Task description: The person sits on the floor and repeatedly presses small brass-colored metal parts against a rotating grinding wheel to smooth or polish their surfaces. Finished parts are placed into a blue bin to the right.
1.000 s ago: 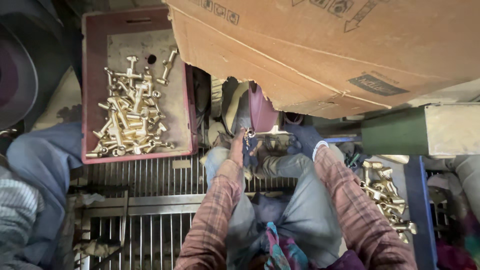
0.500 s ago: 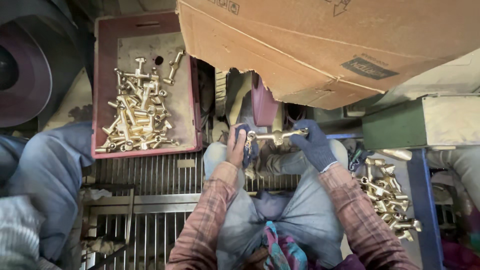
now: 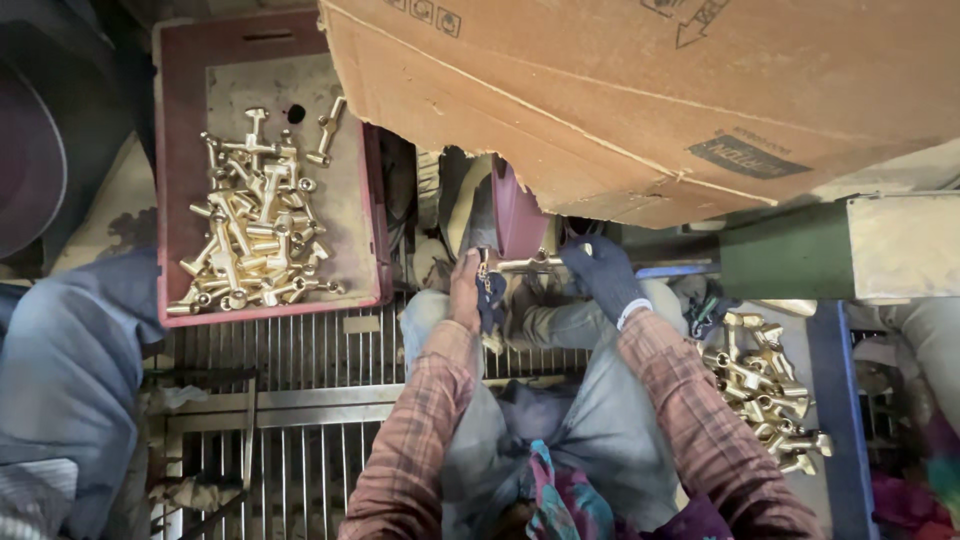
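Note:
A long brass fitting (image 3: 528, 264) is held level between both my hands, just under the edge of a big cardboard box (image 3: 640, 100). My left hand (image 3: 468, 290) grips its left end, with a scrap of dark cloth hanging below the fingers. My right hand (image 3: 603, 275), in a dark blue glove, grips its right end. Both plaid sleeves reach forward over my knees. Left of my hands, a red plastic crate (image 3: 370, 215) holds a heap of brass fittings (image 3: 255, 230). A second heap of brass fittings (image 3: 765, 385) lies to the right of my right arm.
A metal grate floor (image 3: 300, 370) runs below the crate. Another person's leg in grey-blue trousers (image 3: 70, 370) is at the left edge. A green metal machine body (image 3: 850, 245) stands at the right, with a blue frame bar (image 3: 830, 420) beside the right heap.
The camera view has shifted slightly. My hands still hold the brass fitting between them, now a little closer under the cardboard box edge. One second ago my right hand was not on the fitting.

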